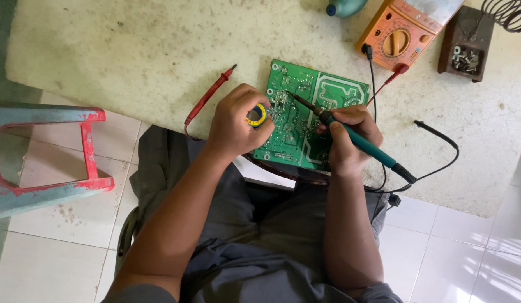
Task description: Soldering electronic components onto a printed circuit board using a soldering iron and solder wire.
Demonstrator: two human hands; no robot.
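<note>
A green circuit board [308, 112] lies solder side up at the near edge of a pale worktop [131, 50]. My right hand [350, 137] grips a green-handled soldering iron [361, 143], its tip touching the upper left part of the board. My left hand [235, 120] is closed around a small yellow and blue solder spool [258, 115], held against the board's left edge.
A red probe [207, 98] lies left of the board. An orange multimeter [398, 31] with leads sits at the back right, beside a brown soldering iron stand [467, 42] with a coil. A red and blue stool [47, 151] stands on the tiled floor at left.
</note>
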